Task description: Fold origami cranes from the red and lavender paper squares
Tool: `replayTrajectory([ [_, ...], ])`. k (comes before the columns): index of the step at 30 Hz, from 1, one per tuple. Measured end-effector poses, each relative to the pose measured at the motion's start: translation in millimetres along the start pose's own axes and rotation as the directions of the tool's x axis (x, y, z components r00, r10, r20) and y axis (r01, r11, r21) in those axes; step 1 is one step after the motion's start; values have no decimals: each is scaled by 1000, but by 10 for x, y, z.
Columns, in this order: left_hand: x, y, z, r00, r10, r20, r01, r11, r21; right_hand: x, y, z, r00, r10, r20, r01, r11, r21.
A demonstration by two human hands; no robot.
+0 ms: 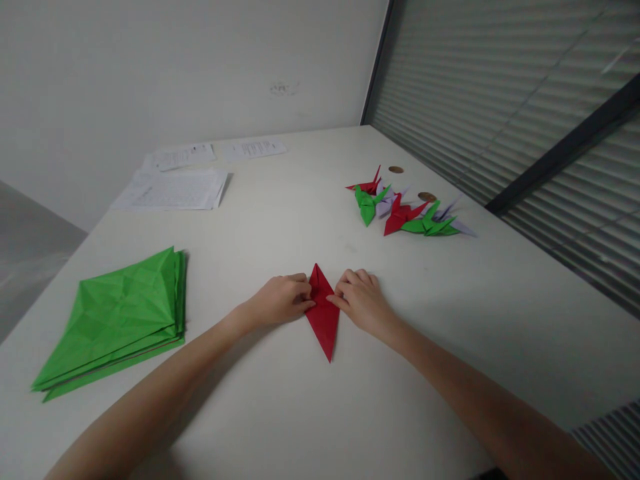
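Observation:
A red folded paper piece (323, 317), long and diamond-shaped, lies flat on the white table (310, 413) in front of me. My left hand (280, 300) rests on the table at the paper's left edge, fingers curled and pinching the fold. My right hand (363, 299) presses on the right edge with its fingertips closed on the paper. Both hands meet near the upper half of the diamond; its lower tip points toward me.
A stack of creased green paper sheets (117, 320) lies at the left. Several finished folded cranes (405, 207) in red, green and lilac sit at the far right, with two brown coins (427, 197) beside them. Printed sheets (173, 188) lie at the back. Window blinds run along the right.

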State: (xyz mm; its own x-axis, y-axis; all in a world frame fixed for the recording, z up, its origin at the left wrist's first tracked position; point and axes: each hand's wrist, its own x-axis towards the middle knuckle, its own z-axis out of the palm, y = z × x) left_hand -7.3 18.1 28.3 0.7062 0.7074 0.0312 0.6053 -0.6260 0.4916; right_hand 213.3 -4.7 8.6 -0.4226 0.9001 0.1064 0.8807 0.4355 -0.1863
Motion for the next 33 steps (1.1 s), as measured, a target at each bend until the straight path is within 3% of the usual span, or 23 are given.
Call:
replayTrajectory([
  [6,14,-15,50,999,39,20,-40,999,32,-1,-26,-23,1000,14,-10,-14,999,-35],
  [10,24,-38,131,1000,-11,-24,12,997,74,0,-16,-20,1000,5,-21,-5,1000,-30],
  [14,27,-75,142,1000,-24,-1,24,996,80,2,13,13,999,-1,-43,1,1000,-13],
  [19,-5,-187,67,997,77,26,-81,982,168,2,28,16,999,7,-36,-6,1000,15],
  [24,-39,-295,53,981,194,9,-193,970,145,0,20,-10,1000,-2,-26,2,1000,17],
  [33,-17,-300,75,990,142,8,-142,983,114,1,4,-17,1000,2,-21,-3,999,-52],
])
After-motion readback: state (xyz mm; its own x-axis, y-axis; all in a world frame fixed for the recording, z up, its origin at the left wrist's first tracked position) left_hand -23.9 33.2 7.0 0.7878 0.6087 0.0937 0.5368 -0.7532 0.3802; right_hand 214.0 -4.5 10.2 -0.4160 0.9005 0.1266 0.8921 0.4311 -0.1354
